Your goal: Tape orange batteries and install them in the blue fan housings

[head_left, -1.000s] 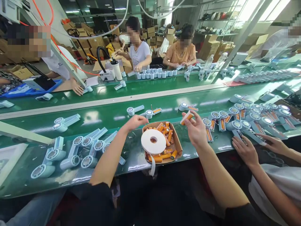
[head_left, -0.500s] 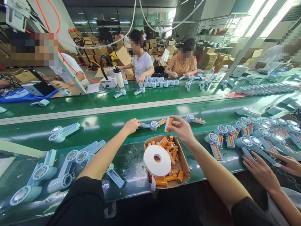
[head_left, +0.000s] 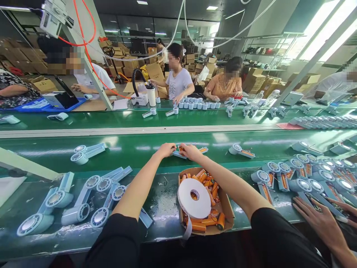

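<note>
Both my hands meet over a light blue handheld fan housing (head_left: 180,154) on the green belt. At the left end of its handle, my left hand (head_left: 166,149) is closed, fingertips pinched on it. My right hand (head_left: 190,152) is closed on an orange battery (head_left: 181,148), which it holds against the handle; the fingers hide most of it. Behind the right hand, a handle with orange inside (head_left: 203,150) sticks out. Below my hands, a cardboard box (head_left: 229,216) holds several orange batteries (head_left: 220,221) with a white tape roll (head_left: 189,203) on top.
Several light blue fan housings (head_left: 79,214) lie at left, their handles bare. Many more with orange in the handles (head_left: 266,193) crowd the right, where a co-worker's hands (head_left: 320,216) work. Another fan (head_left: 235,149) lies on the belt. Co-workers sit across the line.
My right hand has moved left and down, bringing the orange battery to the fan handle beside my left hand. The head view has shifted slightly left.
</note>
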A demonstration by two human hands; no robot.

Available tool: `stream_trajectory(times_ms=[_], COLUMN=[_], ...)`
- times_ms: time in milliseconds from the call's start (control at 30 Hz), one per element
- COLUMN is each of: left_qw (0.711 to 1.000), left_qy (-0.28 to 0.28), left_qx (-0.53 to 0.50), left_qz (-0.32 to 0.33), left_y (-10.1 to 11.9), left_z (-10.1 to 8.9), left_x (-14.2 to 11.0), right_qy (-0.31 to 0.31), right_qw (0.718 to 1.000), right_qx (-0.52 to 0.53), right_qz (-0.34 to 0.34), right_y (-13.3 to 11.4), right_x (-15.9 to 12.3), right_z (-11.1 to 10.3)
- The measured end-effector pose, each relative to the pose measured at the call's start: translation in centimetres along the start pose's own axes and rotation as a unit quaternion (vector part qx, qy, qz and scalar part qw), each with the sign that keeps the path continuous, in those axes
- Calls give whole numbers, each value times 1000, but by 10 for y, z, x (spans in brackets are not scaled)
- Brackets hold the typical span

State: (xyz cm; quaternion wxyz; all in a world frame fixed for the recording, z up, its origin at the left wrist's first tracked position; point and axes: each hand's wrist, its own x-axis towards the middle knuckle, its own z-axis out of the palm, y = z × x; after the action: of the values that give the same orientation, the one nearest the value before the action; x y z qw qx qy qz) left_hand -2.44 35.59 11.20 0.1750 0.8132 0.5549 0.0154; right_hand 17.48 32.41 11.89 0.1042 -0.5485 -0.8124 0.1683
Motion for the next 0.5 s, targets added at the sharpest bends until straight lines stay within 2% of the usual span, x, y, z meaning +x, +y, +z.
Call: stream_trajectory(times_ms=[233, 367, 500], left_qw=[999, 998, 996], left_qy=[29, 44, 79], left_qx=[-37, -40, -33], left_qz=[-29, -30, -29], left_y=[15, 24, 40], left_z=[8, 6, -5], left_x=[4, 2, -8], right_qy=[-79, -88, -56], right_qw=[989, 988, 994], right_qx=[-118, -110, -53], right_qz=[-34, -65, -73], right_y=[2, -10, -21], right_x=[3, 11, 6], right_z=[1, -1, -15])
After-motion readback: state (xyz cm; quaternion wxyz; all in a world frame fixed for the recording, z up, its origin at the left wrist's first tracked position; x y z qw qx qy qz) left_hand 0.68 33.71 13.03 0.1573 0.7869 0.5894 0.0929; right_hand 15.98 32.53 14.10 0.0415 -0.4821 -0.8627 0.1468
